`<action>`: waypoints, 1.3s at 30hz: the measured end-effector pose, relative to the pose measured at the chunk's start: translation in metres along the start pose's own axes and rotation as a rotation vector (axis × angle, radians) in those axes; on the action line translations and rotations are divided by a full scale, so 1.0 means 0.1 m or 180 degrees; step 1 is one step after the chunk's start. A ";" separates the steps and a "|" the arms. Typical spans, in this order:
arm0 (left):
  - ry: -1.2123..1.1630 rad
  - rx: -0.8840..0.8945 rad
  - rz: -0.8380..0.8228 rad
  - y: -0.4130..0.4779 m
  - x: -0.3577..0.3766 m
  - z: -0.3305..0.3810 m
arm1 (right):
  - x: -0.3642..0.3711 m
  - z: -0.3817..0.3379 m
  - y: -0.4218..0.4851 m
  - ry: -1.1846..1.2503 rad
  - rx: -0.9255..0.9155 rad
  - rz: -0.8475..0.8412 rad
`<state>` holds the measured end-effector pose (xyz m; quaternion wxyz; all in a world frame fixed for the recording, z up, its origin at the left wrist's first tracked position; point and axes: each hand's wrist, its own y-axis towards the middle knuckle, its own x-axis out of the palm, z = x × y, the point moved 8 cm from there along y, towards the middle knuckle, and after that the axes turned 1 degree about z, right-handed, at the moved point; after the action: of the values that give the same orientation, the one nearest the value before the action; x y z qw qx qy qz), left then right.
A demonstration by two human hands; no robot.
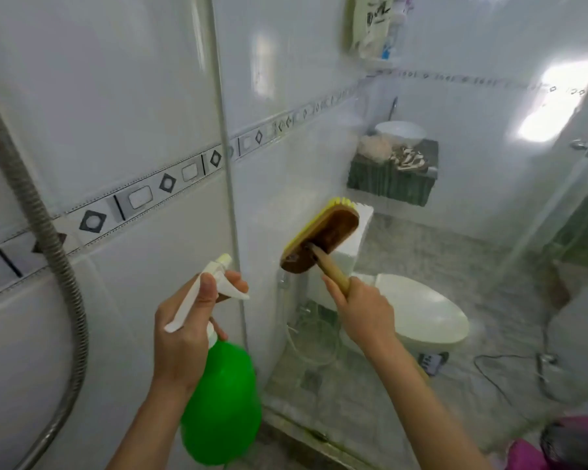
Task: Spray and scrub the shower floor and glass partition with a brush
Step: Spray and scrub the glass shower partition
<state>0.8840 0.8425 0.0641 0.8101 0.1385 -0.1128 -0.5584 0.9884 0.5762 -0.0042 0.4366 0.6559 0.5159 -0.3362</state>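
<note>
- Your left hand point(184, 334) grips the neck of 1 green spray bottle point(222, 401), with fingers curled round its white trigger. The nozzle points up towards the edge of the glass.
- Your right hand point(364, 317) is clamped on the wooden handle of 1 brush point(319, 239). Its yellow bristles press flat against the glass partition point(302, 96) and its brown back faces you.
- The 2 hands are apart, with the bottle to the left of the brush and lower.
- 1 ribbed metal shower hose point(48, 232) hangs in a curve down the tiled wall point(99, 113) on your left, clear of both hands.
- Through the glass you see 1 white toilet point(421, 313) just behind the brush. Further back, a dark green counter point(392, 178) carries 1 white basin point(401, 132).
- Something pink point(537, 452) sits at the lower right corner, too blurred to identify.
</note>
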 end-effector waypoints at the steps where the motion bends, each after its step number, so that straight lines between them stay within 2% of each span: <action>1: 0.0011 -0.0013 -0.0015 -0.02 0.02 -0.03 | 0.06 0.35 -0.17 -0.0062 0.0192 0.0015; 3: 0.0027 -0.0038 -0.0017 -0.07 0.07 -0.12 | 0.10 1.01 -0.60 -0.0070 0.0590 0.0017; 5: 0.0066 -0.0076 -0.0035 -0.12 0.13 -0.21 | 0.16 1.32 -0.83 -0.0196 0.0725 0.0041; 8: 0.0140 -0.0151 -0.0027 -0.20 0.24 -0.31 | 0.24 0.98 -0.60 0.0098 0.0624 0.0081; 12: 0.0176 -0.0210 0.0016 -0.30 0.38 -0.36 | 0.33 0.38 -0.23 -0.0153 0.0151 -0.0293; 14: 0.0144 -0.0172 0.0037 -0.37 0.45 -0.33 | 0.22 0.75 -0.33 -0.0240 0.0184 -0.0192; 18: 0.0183 -0.0071 0.0009 -0.55 0.55 -0.30 | 0.02 1.97 -1.14 -0.0533 0.0390 -0.0140; 21: 0.0237 -0.0128 0.0016 -0.70 0.60 -0.38 | 0.02 2.23 -1.30 -0.0461 0.0847 -0.0018; 23: 0.0286 -0.0172 0.0016 -0.82 0.63 -0.43 | 0.19 1.88 -1.08 -0.0117 0.0866 -0.0037; 27: 0.0392 -0.0294 0.0043 -1.06 0.65 -0.53 | 0.42 1.06 -0.62 0.0124 0.0400 -0.0277; 30: 0.0426 -0.0325 0.0005 -1.22 0.66 -0.55 | 0.28 1.57 -0.81 0.0238 0.0509 -0.0190; 34: 0.0404 -0.0384 -0.0036 -1.37 0.70 -0.55 | -0.04 2.70 -1.67 0.0538 0.1395 0.0178; 36: 0.0386 -0.0359 -0.0048 -1.42 0.78 -0.54 | -0.08 2.76 -1.76 0.0933 0.1452 0.0321; 39: 0.0355 -0.0298 -0.0093 -1.46 0.98 -0.56 | -0.20 2.29 -1.34 0.1595 0.0996 0.0478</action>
<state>0.8101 0.7072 -0.0369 0.8125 0.1330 -0.0392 -0.5662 0.8559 0.3697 -0.1068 0.2130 0.8140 0.4995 -0.2061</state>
